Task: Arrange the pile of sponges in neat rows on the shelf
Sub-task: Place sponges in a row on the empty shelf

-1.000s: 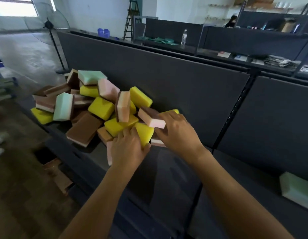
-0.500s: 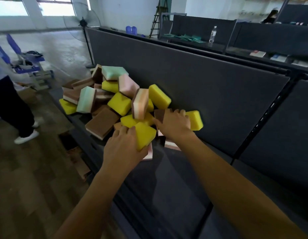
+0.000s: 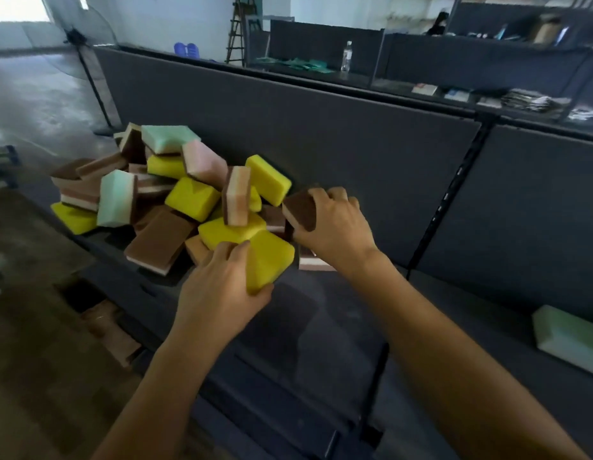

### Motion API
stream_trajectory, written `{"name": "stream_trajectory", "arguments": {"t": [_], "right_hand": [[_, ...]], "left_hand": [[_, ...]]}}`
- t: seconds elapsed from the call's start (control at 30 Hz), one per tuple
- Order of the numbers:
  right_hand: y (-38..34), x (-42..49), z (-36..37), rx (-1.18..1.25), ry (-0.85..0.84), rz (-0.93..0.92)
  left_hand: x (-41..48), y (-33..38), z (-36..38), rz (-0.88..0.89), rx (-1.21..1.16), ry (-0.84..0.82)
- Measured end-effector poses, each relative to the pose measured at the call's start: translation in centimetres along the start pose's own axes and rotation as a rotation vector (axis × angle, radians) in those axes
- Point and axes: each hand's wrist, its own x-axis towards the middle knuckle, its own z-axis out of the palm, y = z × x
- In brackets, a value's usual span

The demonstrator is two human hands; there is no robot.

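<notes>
Gripping a yellow sponge (image 3: pixel 271 260) at the near edge of the pile of sponges (image 3: pixel 175 194), the left hand (image 3: pixel 218 290) has its thumb under the sponge's near corner and its fingers curled over its left side. Just to the right and a little farther away, the right hand (image 3: pixel 334 224) is closed round a brown-topped sponge (image 3: pixel 300 210), fingers bent over its far edge and the brown face turned to the left. Under that hand's wrist a brown and pink sponge (image 3: pixel 316 262) lies flat on the dark shelf (image 3: pixel 321 327). The rest of the pile spreads to the left of both hands and beyond them, a loose heap of yellow, mint green, pink and brown pieces tilted every way. Straight beyond the left hand's fingers lies another yellow piece (image 3: pixel 228 230), and a pink striped sponge (image 3: pixel 237 197) stands on edge on it. Far to the right of the right hand, well apart from the pile, a single pale green sponge (image 3: pixel 570 336) lies on the same shelf. Behind the right hand rises the shelf's dark back panel (image 3: pixel 354 144).
</notes>
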Motion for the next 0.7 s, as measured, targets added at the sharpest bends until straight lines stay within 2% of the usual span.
{"name": "stream_trajectory", "arguments": {"t": [0.17, 0.33, 0.5, 0.7], "right_hand": [[3.4, -7.2, -2.6, 0.019, 0.112, 0.137], [6.6, -14.9, -4.2, -0.105, 0.18, 0.324], [9.4, -21.7, -5.5, -0.141, 0.249, 0.493], [12.6, -27.6, -7.4, -0.179, 0.303, 0.603]], "left_hand": [[-0.7, 2.7, 0.7, 0.193, -0.038, -0.059], [-2.3, 6.5, 2.8, 0.376, -0.148, -0.161], [-4.9, 10.8, 4.5, 0.51, -0.235, -0.247], [-6.9, 16.4, 5.9, 0.653, -0.295, -0.296]]}}
